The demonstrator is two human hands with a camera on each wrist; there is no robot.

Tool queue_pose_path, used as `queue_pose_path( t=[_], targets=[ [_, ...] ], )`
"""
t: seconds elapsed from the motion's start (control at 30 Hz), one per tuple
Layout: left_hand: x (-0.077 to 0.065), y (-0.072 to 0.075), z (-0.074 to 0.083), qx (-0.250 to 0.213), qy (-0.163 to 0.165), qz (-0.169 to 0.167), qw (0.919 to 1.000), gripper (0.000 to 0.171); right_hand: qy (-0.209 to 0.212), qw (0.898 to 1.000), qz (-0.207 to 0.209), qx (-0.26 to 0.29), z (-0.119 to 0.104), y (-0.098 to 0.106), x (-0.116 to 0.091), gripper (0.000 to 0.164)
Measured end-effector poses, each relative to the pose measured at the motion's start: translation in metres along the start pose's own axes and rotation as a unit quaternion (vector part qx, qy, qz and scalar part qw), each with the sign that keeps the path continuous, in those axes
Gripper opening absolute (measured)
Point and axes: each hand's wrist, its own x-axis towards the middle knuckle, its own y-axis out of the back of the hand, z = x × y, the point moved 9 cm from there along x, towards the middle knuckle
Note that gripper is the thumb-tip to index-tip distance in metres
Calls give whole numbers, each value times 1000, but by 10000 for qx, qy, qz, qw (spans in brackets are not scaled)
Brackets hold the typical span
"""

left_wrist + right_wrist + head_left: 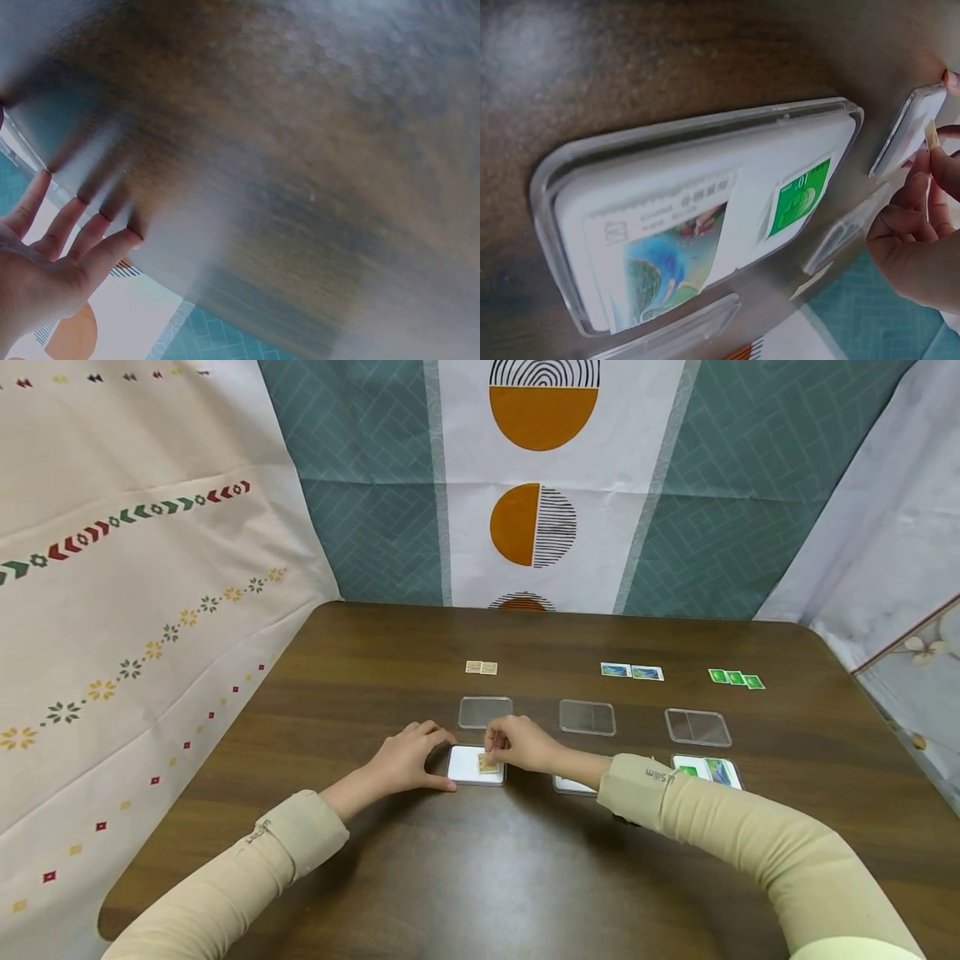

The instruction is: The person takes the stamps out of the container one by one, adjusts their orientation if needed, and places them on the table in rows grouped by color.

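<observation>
My right hand (pixel 525 743) pinches a small tan stamp (pixel 487 765) by its edge, right over the white insert of the left clear case (pixel 461 765). In the right wrist view, the pinched stamp (pixel 931 135) stands tilted between thumb and fingertips. My left hand (pixel 405 762) lies at the left side of this case, thumb by its near corner and fingers by its far corner. Its fingers (pixel 105 255) are spread and nearly straight in the left wrist view, fingertips at the tabletop.
Right of it, one case (pixel 573 786) is partly hidden under my right forearm; another (pixel 681 762) holds green and blue stamps. Clear lids (pixel 486 712) lie in a row behind. Farther back are tan stamps (pixel 481 667), landscape stamps (pixel 632 672) and green stamps (pixel 736 678).
</observation>
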Motion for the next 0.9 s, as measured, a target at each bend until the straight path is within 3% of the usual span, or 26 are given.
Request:
queue_pose_path(
  t=[0.9],
  targets=[
    [0, 0, -2, 57, -10, 64, 10000, 64, -7, 9999, 149, -17, 19, 33, 13, 11]
  ],
)
